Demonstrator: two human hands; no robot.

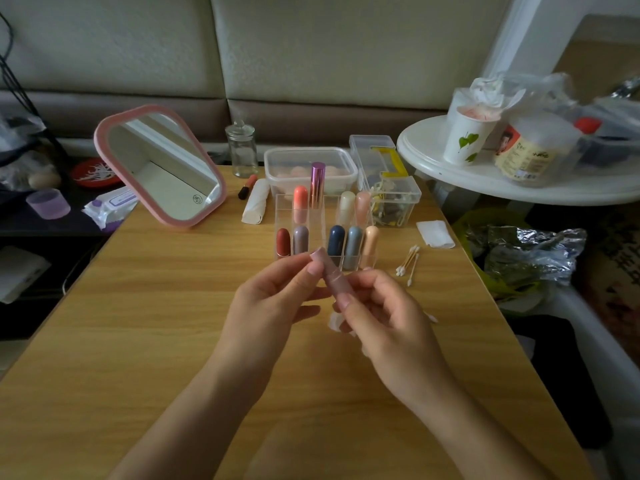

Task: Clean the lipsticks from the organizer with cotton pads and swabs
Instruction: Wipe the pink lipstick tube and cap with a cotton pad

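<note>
At frame centre, the left hand (273, 299) pinches the top of the mauve lipstick (329, 271); the right hand (384, 317) grips its base, just below the organizer (318, 223). A jerky cap pull could topple the stored tubes.

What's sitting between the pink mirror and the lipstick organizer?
A white roll of paper or cloth and a loose coral lipstick lie there, as the head view shows.

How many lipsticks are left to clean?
Nothing shows which are already clean. The left hand and right hand hold one pink lipstick, a cotton pad under the right. Nine more wait in the organizer; cotton swabs lie beside it.
</note>
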